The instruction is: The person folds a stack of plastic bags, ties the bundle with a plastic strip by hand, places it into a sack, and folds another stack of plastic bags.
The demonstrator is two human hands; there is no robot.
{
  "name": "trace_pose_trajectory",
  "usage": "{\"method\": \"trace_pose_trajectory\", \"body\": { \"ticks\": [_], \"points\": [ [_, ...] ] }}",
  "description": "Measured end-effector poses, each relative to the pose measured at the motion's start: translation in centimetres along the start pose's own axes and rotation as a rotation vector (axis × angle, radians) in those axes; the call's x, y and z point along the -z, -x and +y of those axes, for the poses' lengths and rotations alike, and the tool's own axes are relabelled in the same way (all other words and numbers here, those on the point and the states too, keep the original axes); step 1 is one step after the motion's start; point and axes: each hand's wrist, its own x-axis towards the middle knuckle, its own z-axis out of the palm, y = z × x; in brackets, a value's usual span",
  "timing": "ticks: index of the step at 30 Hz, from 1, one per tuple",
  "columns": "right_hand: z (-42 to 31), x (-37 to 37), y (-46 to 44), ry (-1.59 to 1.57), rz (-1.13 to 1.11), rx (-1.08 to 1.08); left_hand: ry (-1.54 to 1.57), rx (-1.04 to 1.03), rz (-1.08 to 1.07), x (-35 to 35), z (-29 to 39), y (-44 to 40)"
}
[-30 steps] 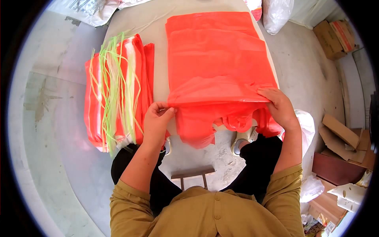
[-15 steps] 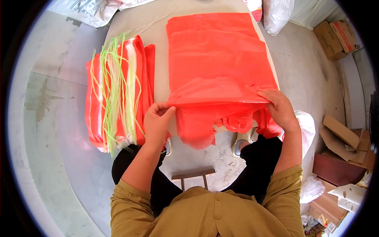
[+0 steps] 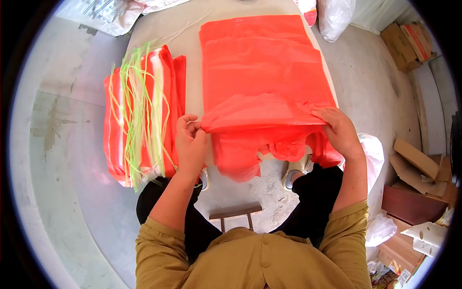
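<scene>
A stack of red plastic bags (image 3: 262, 67) lies flat on the table, its near end with cut-out handles drooping over the front edge. A raised fold runs across the stack between my two hands. My left hand (image 3: 191, 147) is closed, its fingertips pinching the left end of that fold. My right hand (image 3: 340, 132) grips the fold's right end, thumb side hidden and fingers lying over the plastic. Left of my left hand sits a thick bundle of folded red-and-white bags (image 3: 113, 130), with loose green strings (image 3: 139, 106) draped across it.
The beige table (image 3: 166, 31) reaches away from me. White sacks (image 3: 108, 14) are at the far left, and a clear plastic bag (image 3: 337, 19) hangs at the far right. Cardboard boxes (image 3: 402, 48) and opened cartons (image 3: 416, 164) stand on the right. A wooden stool (image 3: 236, 212) is below.
My left hand has shifted slightly left and its fingers have curled more at the bag's edge. My right hand keeps its hold, almost unmoved.
</scene>
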Motion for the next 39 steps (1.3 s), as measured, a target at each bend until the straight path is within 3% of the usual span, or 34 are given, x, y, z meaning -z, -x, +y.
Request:
{"method": "trace_pose_trajectory", "body": {
  "ticks": [7,13,22,25,28,31,34,39],
  "points": [
    [-0.1,0.0,0.1,0.009,-0.016,-0.013,-0.072,-0.011,-0.087,-0.2,0.0,0.2],
    [-0.2,0.0,0.1,0.088,0.005,0.043,0.139,0.140,-0.078,0.2,0.2,-0.2],
    [0.0,-0.1,0.1,0.172,0.084,0.091,-0.021,0.145,-0.162,0.5,1.0,0.4],
    [-0.4,0.0,0.1,0.211,0.119,0.121,-0.015,0.044,-0.171,0.5,0.7,0.5],
    [-0.3,0.0,0.1,0.219,0.117,0.111,-0.529,-0.011,-0.212,0.5,1.5,1.0],
    [0.1,-0.4,0.2,0.209,0.114,0.106,-0.507,-0.105,-0.195,0.5,0.8,0.9],
    [0.6,-0.4,0.5,0.208,0.116,0.093,-0.589,-0.343,-0.169,0.6,0.2,0.6],
    [0.5,-0.8,0.6,0.213,0.106,0.048,-0.669,-0.318,-0.156,-0.1,1.3,1.3]
  ]
}}
